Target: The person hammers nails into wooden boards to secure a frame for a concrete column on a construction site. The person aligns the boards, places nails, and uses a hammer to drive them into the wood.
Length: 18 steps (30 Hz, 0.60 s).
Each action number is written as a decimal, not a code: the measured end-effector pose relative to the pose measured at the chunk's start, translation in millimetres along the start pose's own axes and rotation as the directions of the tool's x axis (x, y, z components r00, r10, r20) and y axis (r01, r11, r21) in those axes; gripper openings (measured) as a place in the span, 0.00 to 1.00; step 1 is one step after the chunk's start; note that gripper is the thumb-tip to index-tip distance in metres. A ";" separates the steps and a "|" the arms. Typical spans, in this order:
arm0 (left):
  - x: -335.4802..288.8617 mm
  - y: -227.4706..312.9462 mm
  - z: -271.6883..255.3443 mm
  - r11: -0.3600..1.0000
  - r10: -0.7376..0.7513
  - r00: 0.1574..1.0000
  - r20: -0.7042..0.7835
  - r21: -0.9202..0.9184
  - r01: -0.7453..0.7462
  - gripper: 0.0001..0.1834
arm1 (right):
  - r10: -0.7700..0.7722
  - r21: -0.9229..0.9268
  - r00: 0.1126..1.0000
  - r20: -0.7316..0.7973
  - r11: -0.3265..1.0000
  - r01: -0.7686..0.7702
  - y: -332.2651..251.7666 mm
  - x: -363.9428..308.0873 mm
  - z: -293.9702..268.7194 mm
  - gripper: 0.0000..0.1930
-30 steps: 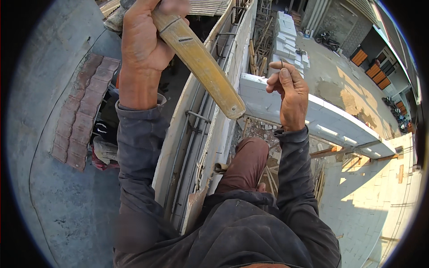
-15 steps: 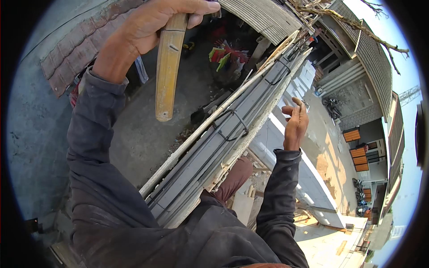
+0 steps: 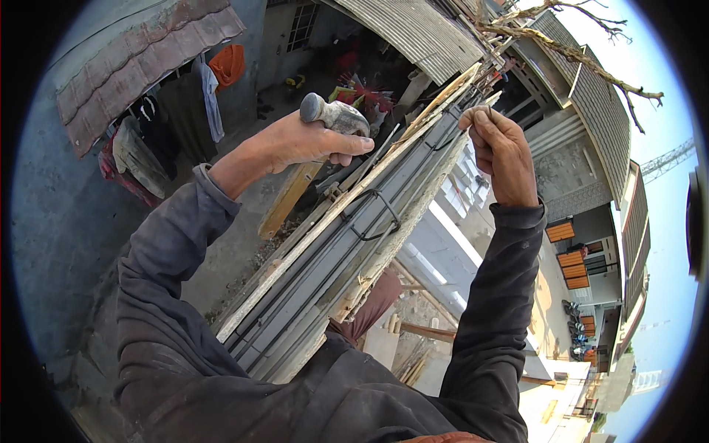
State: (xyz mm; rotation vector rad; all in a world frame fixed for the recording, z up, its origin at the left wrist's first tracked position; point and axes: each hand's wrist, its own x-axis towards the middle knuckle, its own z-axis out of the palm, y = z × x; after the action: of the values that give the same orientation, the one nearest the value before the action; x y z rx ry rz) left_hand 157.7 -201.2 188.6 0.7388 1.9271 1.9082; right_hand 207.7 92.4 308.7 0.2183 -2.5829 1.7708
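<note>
My left hand [image 3: 284, 145] is closed round a hammer [image 3: 338, 117] just below its grey metal head. The yellowish wooden handle [image 3: 286, 201] slants down beneath the hand. On the right, my right hand [image 3: 506, 155] pinches thumb and finger together above the far part of the right-hand board [image 3: 402, 240]; what it pinches, if anything, is too small to tell. Between the arms runs a long narrow trough of boards, its left board [image 3: 284, 267] pale along the top. Dark steel rods lie inside it, with a bent steel stirrup [image 3: 378, 214] round them.
Below left is a concrete yard with hanging clothes [image 3: 140, 159] under a tiled awning [image 3: 148, 63]. A corrugated roof [image 3: 421, 37] and a bare branch [image 3: 569, 52] stand ahead. A white wall [image 3: 439, 255] drops away on the right. My knee [image 3: 375, 303] is beside the trough.
My left hand has come lower and to the right, bringing the hammer head into view. My right hand has reached forward to the board's far part, its fingers now pinched.
</note>
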 end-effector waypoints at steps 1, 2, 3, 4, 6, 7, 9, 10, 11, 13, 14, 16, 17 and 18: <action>3.4 -2.6 0.8 1.000 0.004 1.000 -0.009 0.016 -0.004 0.13 | -0.029 -0.164 0.997 0.070 0.986 0.041 -12.9 3.7 10.5 0.17; 5.9 -3.7 2.5 1.000 0.001 1.000 -0.013 0.005 -0.001 0.13 | -0.021 -0.170 0.997 0.076 0.985 0.034 -12.1 10.4 18.3 0.17; 9.1 -5.9 2.3 1.000 -0.002 0.999 -0.048 -0.028 0.000 0.11 | -0.208 -0.279 0.962 0.179 0.927 0.252 -9.7 23.1 26.4 0.18; 10.7 -9.8 -0.3 0.998 -0.013 0.996 -0.084 -0.062 0.008 0.10 | -0.365 -0.349 0.881 0.302 0.817 0.459 -7.0 35.1 36.1 0.19; 17.4 -31.2 -6.6 0.987 -0.071 0.989 -0.132 -0.150 0.051 0.09 | -0.234 -0.472 0.859 0.456 0.755 0.456 -13.2 55.5 53.6 0.17; 21.9 -39.4 -7.6 0.975 -0.133 0.982 -0.133 -0.193 0.106 0.10 | -0.217 -0.512 0.822 0.527 0.691 0.511 -1.6 67.8 58.6 0.15; 31.4 -60.5 -16.0 0.936 -0.265 0.955 -0.133 -0.275 0.221 0.11 | -0.061 -0.623 0.757 0.651 0.525 0.579 -9.5 71.8 77.6 0.13; 34.7 -67.8 -12.5 0.926 -0.276 0.949 -0.149 -0.304 0.222 0.11 | 0.038 -0.657 0.761 0.648 0.532 0.533 -19.2 70.3 86.2 0.14; 37.4 -75.5 -9.0 0.901 -0.332 0.933 -0.143 -0.340 0.269 0.10 | -0.001 -0.605 0.664 0.748 0.409 0.683 -19.0 73.8 86.2 0.11; 39.3 -88.6 -10.6 0.860 -0.417 0.904 -0.098 -0.364 0.358 0.10 | -0.007 -0.512 0.535 0.845 0.280 0.812 -17.3 81.4 87.6 0.09; 39.1 -94.7 -10.5 0.852 -0.422 0.901 -0.100 -0.384 0.356 0.10 | -0.193 -0.345 0.403 0.895 0.274 0.898 -14.7 87.1 90.0 0.05; 38.3 -101.2 -7.8 0.788 -0.487 0.872 -0.043 -0.452 0.418 0.11 | -0.359 -0.170 0.249 0.899 0.237 0.957 -23.5 94.1 98.9 0.03; 27.9 -90.5 -2.8 0.780 -0.448 0.893 -0.055 -0.511 0.360 0.13 | -0.371 -0.049 0.092 0.924 0.122 0.991 -31.8 97.3 111.8 0.07; 34.0 -96.4 0.4 0.774 -0.446 0.894 -0.052 -0.524 0.356 0.13 | -0.365 0.074 -0.067 0.929 0.006 0.997 -38.7 98.3 124.5 0.14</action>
State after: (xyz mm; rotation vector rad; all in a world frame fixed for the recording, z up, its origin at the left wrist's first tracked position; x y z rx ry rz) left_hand 117.8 -178.5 97.3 -0.0060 1.4028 2.0923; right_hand 124.4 -48.1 307.2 2.3866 -1.9899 -0.0533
